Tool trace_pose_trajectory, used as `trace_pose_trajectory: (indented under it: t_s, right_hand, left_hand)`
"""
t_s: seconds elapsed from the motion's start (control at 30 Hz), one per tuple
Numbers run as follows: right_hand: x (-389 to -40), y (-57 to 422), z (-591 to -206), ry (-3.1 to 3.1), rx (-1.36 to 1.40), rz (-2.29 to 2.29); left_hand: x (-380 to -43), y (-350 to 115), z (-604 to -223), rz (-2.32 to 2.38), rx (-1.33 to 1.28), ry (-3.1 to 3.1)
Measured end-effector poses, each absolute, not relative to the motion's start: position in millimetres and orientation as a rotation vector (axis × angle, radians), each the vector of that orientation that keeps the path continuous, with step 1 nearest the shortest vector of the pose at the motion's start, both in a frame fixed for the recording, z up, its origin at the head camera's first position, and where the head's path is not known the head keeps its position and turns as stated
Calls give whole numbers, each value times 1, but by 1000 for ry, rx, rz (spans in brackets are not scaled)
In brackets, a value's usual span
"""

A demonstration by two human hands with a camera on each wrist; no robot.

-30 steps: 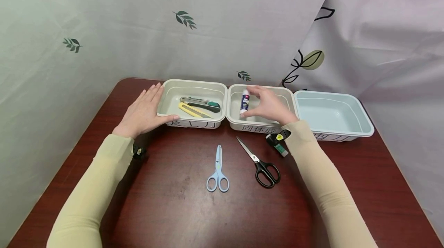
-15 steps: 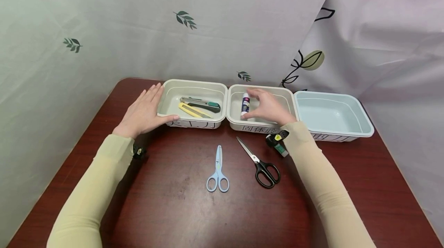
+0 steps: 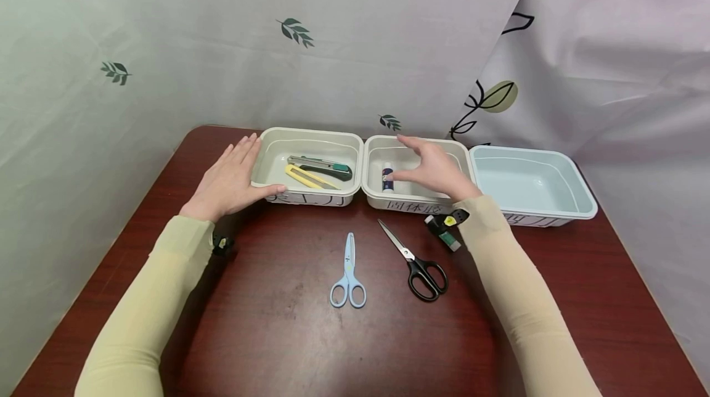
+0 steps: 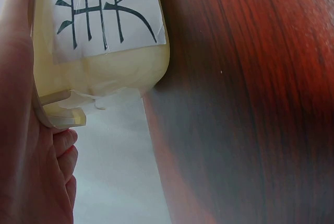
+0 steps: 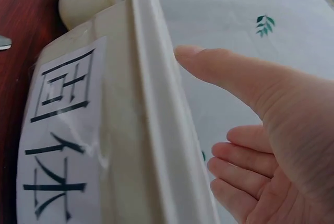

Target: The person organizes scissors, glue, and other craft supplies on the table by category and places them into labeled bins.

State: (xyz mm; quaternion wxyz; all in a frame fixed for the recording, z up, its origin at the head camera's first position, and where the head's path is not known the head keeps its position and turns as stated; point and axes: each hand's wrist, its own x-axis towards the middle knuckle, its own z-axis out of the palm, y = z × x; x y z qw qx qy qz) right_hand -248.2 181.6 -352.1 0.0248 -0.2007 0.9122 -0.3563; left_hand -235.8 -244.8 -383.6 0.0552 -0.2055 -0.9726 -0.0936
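My left hand (image 3: pixel 224 178) rests on the left end of the left bin (image 3: pixel 310 132), fingers straight along the rim and thumb over its front edge. Inside that bin lie a yellow utility knife (image 3: pixel 304 176) and a dark one with a green end (image 3: pixel 333 169). A purple-and-white glue stick (image 3: pixel 387 180) is down in the middle bin (image 3: pixel 410 198). Over this bin hovers my right hand (image 3: pixel 435 169), thumb and fingers spread apart and holding nothing. Its thumb overlaps the glue stick in the head view; the right wrist view shows the spread hand (image 5: pixel 282 114) beside the rim.
A light-blue bin (image 3: pixel 585 203) stands at the right end of the row. On the table lie blue scissors (image 3: pixel 348 280), black-handled scissors (image 3: pixel 407 254) and a green-labelled stick (image 3: pixel 449 241) near my right wrist. A patterned cloth (image 3: pixel 222 45) hangs behind the bins.
My right hand has let go of the glue stick, which now sits lower in the middle bin. The thumb and fingers have parted and drawn slightly right. The left hand has stayed put.
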Motion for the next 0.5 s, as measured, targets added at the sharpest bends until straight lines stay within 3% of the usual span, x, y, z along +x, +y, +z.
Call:
trace_pose_trajectory:
  t_s: [0.5]
  right_hand:
    - [-231, 192, -327, 2981, -672, -1090]
  left_hand:
    - [-235, -245, -383, -287, -622, -2955]
